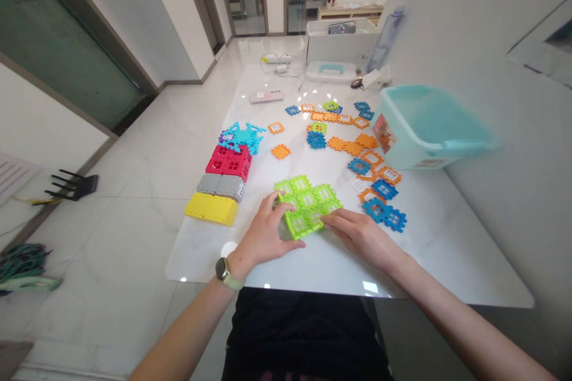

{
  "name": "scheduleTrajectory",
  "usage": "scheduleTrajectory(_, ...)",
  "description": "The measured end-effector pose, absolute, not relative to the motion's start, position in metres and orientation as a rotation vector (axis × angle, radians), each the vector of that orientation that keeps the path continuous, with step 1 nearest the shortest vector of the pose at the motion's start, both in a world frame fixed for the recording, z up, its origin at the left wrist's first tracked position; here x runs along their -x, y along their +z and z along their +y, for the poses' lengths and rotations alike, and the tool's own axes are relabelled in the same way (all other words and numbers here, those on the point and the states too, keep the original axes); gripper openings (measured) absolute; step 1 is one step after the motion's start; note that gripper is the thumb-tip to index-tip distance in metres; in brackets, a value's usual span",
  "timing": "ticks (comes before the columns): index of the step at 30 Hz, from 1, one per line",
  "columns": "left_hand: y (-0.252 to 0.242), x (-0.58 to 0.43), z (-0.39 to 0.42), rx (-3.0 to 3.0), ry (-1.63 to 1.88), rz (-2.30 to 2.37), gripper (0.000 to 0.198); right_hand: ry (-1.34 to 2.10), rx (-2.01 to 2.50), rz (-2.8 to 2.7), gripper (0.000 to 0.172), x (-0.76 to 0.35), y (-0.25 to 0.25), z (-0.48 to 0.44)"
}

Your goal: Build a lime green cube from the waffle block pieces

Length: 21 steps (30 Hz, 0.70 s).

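Observation:
A lime-green panel of interlocking building tiles, with window-like openings, lies near the front of the table between my hands. My left hand grips its left side, fingers over the top edge and thumb along the near side. At the panel's lower right, my right hand pinches the edge with its fingertips; the thumb is mostly hidden. To the left stand joined blocks: a yellow block, a grey block and a red block. Light-blue pieces rest behind the red one.
Loose orange tiles and blue tiles spread over the right and back of the white table. A turquoise bin stands at the right by the wall. Farther back are a pink box, a lidded case and keys.

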State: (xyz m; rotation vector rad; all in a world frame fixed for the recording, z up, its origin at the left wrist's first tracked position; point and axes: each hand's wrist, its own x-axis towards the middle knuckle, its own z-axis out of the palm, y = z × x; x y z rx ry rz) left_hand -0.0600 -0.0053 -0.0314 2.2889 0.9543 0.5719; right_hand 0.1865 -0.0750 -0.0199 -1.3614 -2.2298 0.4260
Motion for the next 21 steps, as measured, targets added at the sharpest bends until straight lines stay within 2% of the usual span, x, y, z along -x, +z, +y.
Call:
scheduleTrajectory(9,-0.028,0.057,-0.008,-2.282,0.494,0.971,0.069,0.467,1.371,-2.257,0.024,-0.184,-0.027,-0.073)
scheduleTrajectory(13,-0.028,0.057,-0.009,-2.28,0.508,0.967,0.064,0.476,1.396,-2.259,0.024,-0.181,-0.029,-0.072)
scheduleTrajectory(21,-0.028,0.064,-0.005,-2.262,0.519,0.907,0.061,0.572,1.415,-2.285,0.031,-0.179,-0.021,-0.074)
